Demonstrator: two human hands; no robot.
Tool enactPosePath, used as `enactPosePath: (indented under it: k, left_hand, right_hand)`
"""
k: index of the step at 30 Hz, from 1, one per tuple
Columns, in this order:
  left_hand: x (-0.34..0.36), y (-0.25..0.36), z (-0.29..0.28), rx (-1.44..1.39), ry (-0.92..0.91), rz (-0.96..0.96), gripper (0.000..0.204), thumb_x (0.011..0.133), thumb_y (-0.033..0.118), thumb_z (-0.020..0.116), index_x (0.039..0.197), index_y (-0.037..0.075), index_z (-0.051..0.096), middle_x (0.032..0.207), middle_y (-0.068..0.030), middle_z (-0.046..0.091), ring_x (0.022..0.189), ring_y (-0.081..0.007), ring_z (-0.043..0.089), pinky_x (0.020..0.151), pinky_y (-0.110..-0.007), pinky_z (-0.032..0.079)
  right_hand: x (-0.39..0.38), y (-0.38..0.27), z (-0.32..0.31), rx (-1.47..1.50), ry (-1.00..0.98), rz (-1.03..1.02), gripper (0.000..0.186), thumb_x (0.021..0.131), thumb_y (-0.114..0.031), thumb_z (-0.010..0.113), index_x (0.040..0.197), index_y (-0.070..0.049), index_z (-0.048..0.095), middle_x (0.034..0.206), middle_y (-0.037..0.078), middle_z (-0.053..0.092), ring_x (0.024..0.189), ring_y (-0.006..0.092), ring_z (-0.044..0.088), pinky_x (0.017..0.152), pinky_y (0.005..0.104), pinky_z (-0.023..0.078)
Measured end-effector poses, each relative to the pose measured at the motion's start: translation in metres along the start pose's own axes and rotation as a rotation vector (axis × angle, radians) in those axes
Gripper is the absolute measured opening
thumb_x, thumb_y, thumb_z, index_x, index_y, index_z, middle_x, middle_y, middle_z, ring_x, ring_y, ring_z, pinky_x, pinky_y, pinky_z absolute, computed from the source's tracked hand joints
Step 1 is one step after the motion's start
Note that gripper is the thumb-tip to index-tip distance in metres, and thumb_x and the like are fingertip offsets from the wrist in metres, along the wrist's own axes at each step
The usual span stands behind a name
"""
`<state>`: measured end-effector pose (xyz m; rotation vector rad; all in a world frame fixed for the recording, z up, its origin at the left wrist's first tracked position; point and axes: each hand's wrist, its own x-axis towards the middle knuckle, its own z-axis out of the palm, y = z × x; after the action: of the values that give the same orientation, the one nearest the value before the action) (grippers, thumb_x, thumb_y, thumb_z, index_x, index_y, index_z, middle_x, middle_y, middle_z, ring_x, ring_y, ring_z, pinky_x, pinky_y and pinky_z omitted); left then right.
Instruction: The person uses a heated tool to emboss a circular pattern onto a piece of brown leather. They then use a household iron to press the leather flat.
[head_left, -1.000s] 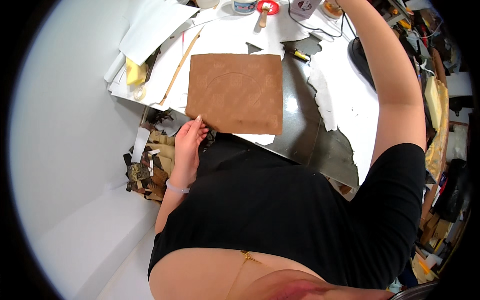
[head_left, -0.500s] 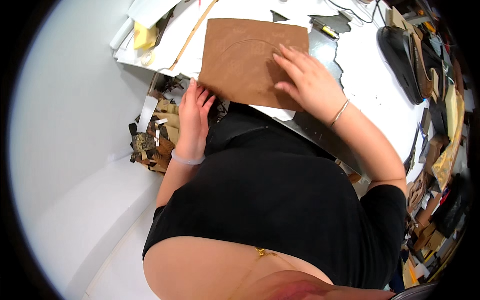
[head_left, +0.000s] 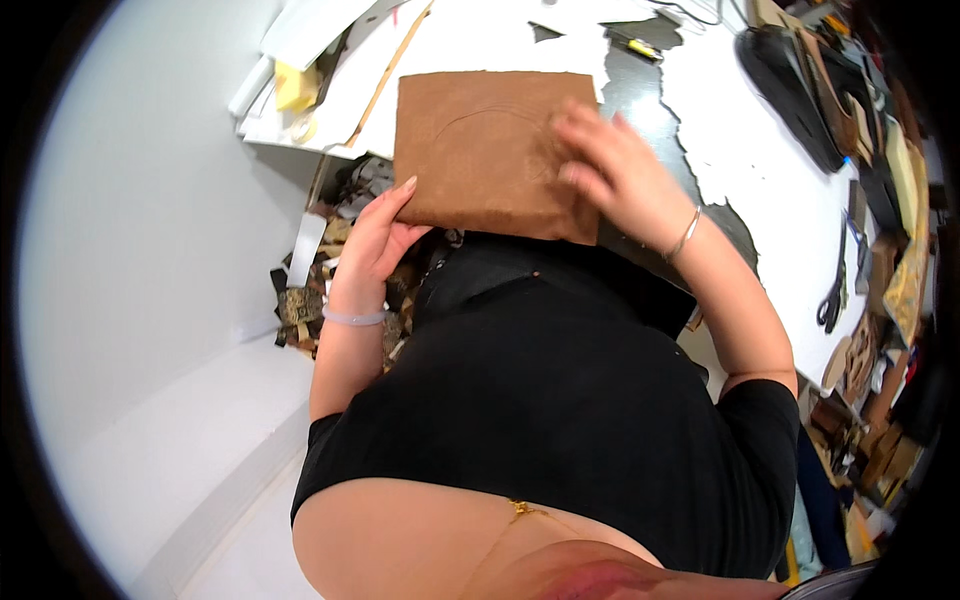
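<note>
A roughly square brown sheet (head_left: 480, 170), which looks like leather or suede, reaches over the table's near edge. A curved line is marked on its upper part. My left hand (head_left: 378, 235) grips its lower left corner, thumb on top and fingers tucked beneath. Over the sheet's right side is my right hand (head_left: 625, 180), its fingers apart and slightly blurred by motion. Whether those fingertips touch the surface I cannot tell.
The white table (head_left: 730, 150) carries a dark torn-edged piece (head_left: 640, 90), a yellow cutter (head_left: 643, 48) and, at right, black scissors (head_left: 832, 300). A yellow block (head_left: 296, 88) stands far left. Scraps (head_left: 300, 305) heap below the table's left end. A shelf of materials lines the right.
The brown sheet has shifted down in the view. My left hand has closed on its lower left corner, and my right hand has moved slightly over its right side.
</note>
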<state>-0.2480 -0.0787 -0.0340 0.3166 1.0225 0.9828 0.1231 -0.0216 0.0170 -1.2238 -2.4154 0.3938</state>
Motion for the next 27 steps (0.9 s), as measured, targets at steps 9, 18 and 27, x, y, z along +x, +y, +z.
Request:
enactPosePath:
  k: [9, 18, 27]
  left_hand:
    - [-0.002, 0.010, 0.010, 0.209, 0.061, 0.035, 0.030, 0.103, 0.018, 0.074, 0.126, 0.001, 0.068, 0.125, -0.0104, 0.076, 0.112, -0.0202, 0.074, 0.095, -0.037, 0.061]
    - [-0.069, 0.044, 0.017, 0.181, 0.045, 0.171, 0.039, 0.103, 0.012, 0.068, 0.138, -0.002, 0.061, 0.134, -0.0150, 0.071, 0.119, -0.0272, 0.072, 0.100, -0.043, 0.060]
    - [-0.034, 0.034, 0.215, 0.340, -0.192, 0.194, 0.044, 0.105, 0.014, 0.066, 0.143, -0.009, 0.059, 0.134, -0.0159, 0.070, 0.123, -0.0240, 0.069, 0.104, -0.037, 0.055]
  right_hand:
    - [0.063, 0.151, -0.026, -0.328, 0.346, 0.282, 0.037, 0.093, -0.012, 0.074, 0.130, -0.009, 0.072, 0.109, 0.015, 0.078, 0.096, 0.0336, 0.075, 0.094, 0.0428, 0.058]
    - [0.093, 0.095, -0.011, -0.016, 0.339, 0.097, 0.026, 0.093, -0.014, 0.075, 0.118, -0.005, 0.078, 0.110, 0.015, 0.078, 0.102, 0.0361, 0.073, 0.097, 0.0447, 0.057]
    - [-0.015, 0.207, -0.147, -0.002, 1.136, 0.296, 0.023, 0.110, -0.023, 0.062, 0.119, -0.008, 0.078, 0.101, 0.006, 0.077, 0.087, 0.0157, 0.070, 0.080, 0.0307, 0.055]
